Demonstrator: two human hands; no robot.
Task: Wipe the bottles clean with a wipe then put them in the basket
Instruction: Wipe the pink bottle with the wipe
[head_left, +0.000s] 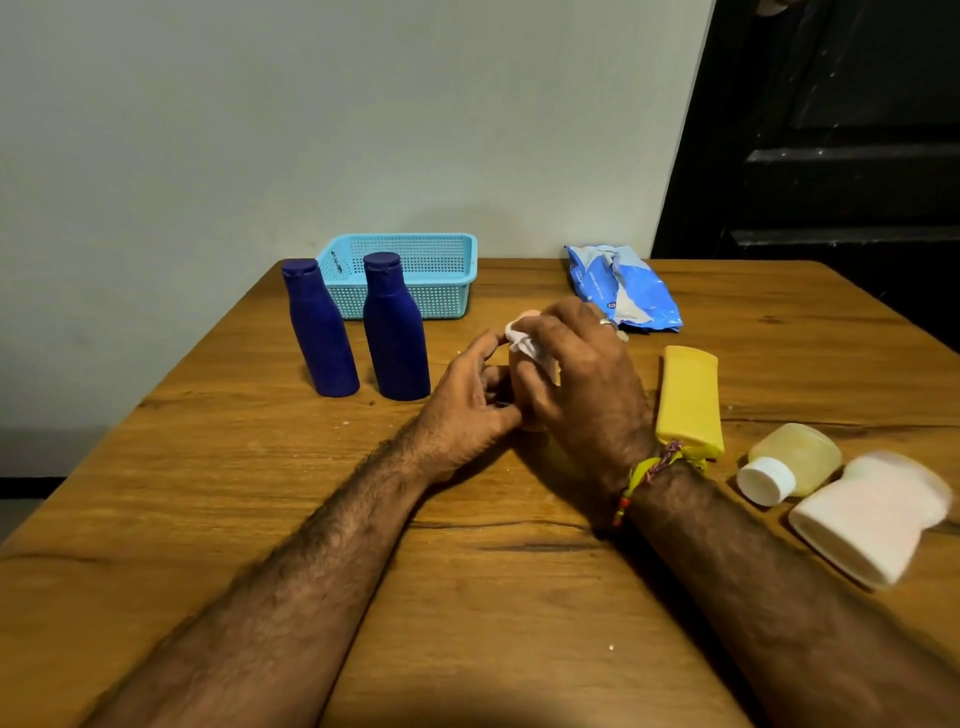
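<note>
My left hand (467, 405) grips the lower part of a small pale bottle (521, 364) standing at the table's middle; my hands hide most of it. My right hand (576, 374) curls over the bottle's top and holds a white wipe (525, 340) against it. Two dark blue bottles (319, 327) (396, 330) stand upright to the left. Behind them sits a light blue mesh basket (405, 238) with nothing visible inside. Right of my hands lie a yellow bottle (688, 400), a clear yellowish bottle with a white cap (789, 467) and a white bottle (872, 514).
A blue pack of wipes (623, 286) lies at the back right of the wooden table (467, 597). A pale wall stands behind the table, with a dark door to the right. The table's left edge runs close to the blue bottles.
</note>
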